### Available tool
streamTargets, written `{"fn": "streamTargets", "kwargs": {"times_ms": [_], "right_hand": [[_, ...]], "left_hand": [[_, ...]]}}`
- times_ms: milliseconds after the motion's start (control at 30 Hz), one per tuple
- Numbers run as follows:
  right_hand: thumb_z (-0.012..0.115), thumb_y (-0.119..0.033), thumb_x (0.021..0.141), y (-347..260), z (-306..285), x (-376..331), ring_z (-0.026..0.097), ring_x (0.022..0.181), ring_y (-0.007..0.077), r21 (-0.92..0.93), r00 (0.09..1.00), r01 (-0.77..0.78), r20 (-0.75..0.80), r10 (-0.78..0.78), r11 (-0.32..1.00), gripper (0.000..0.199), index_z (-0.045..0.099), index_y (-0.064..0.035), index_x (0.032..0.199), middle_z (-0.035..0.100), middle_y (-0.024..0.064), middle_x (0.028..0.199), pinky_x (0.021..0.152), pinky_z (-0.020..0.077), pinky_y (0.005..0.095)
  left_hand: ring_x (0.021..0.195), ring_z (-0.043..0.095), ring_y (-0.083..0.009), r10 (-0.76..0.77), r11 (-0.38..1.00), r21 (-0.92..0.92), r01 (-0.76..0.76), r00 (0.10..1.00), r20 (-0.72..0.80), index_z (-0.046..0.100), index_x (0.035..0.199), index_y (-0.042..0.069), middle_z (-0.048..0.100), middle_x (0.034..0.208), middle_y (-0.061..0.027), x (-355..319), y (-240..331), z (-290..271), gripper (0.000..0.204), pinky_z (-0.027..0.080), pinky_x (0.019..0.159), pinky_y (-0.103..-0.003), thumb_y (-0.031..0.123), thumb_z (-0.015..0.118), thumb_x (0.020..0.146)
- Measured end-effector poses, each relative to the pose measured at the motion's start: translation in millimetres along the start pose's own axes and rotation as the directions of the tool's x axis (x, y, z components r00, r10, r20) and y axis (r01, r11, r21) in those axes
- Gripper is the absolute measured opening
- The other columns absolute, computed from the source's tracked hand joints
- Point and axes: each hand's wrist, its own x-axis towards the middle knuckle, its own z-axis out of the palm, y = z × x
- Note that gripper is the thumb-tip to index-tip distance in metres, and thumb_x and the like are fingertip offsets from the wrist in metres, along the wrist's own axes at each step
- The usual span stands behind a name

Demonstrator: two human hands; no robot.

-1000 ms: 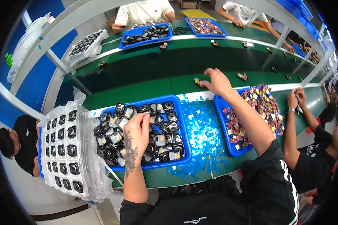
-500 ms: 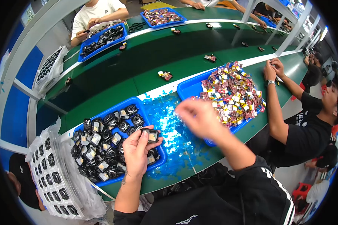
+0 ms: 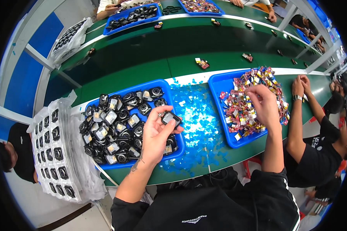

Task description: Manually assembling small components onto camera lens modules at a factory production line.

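Note:
My left hand [image 3: 154, 134] grips a small black watch-like casing [image 3: 169, 118] between thumb and fingers, with its pale face turned up. Below and beside that hand, similar black casings [image 3: 111, 117] are heaped in a blue tray [image 3: 180, 141]. My right hand [image 3: 264, 106] reaches over another blue tray [image 3: 222, 81], piled with small reddish circuit boards [image 3: 241, 113] bearing white and yellow parts. Its fingertips are drawn together at the pile. Whatever lies between them is too small to tell.
Scraps of blue film [image 3: 196, 127] cover the bench between the trays. A stack of clear moulded trays [image 3: 52, 150] holds more casings at left. Beyond runs a green conveyor [image 3: 142, 57] with scattered boards [image 3: 202, 63]. A co-worker's hands [image 3: 300, 86] are close at right.
My right hand has moved from above the blue scraps to the board pile. My left hand still holds the casing, now tilted differently. The whole view has shifted.

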Motion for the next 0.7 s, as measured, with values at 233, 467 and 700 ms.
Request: {"fn": "streamTargets", "kwargs": {"times_ms": [233, 467, 700], "right_hand": [[0.071, 0.005, 0.079, -80, 19, -19, 0.066, 0.076, 0.0134, 0.573, 0.902, -0.054, 0.378, -0.206, 0.817, 0.026, 0.066, 0.0016, 0.105, 0.066, 0.0077, 0.083, 0.067, 0.0514, 0.0258], [0.072, 0.004, 0.081, -90, 55, -23, 0.064, 0.077, 0.0096, 0.707, 0.905, -0.153, 0.380, -0.189, 0.690, 0.016, 0.064, 0.0021, 0.096, 0.065, 0.0046, 0.085, 0.068, 0.0531, 0.0240], [0.071, 0.001, 0.083, -95, 69, -30, 0.060, 0.072, 0.0095, 0.649, 0.905, -0.180, 0.403, -0.133, 0.739, 0.011, 0.060, -0.0001, 0.085, 0.063, 0.0038, 0.080, 0.065, 0.0509, 0.0241]], "left_hand": [[0.105, 0.056, -0.0139, 0.103, 0.951, 0.259, -0.168, 0.964, 0.247, 0.063, 0.118, 0.002, 0.055, 0.114, -0.0065, -9, 5, 14, 0.029, 0.052, 0.084, -0.027, 0.001, 0.064, 0.089], [0.089, 0.059, -0.0123, 0.144, 0.916, 0.325, -0.236, 0.948, 0.284, 0.072, 0.098, 0.002, 0.061, 0.100, -0.0060, -12, 2, 20, 0.017, 0.048, 0.070, -0.024, 0.009, 0.075, 0.082], [0.083, 0.059, -0.0116, 0.173, 0.868, 0.424, -0.259, 0.958, 0.230, 0.073, 0.094, 0.001, 0.060, 0.100, -0.0074, -17, 7, 16, 0.014, 0.049, 0.067, -0.024, 0.008, 0.074, 0.082]]}}
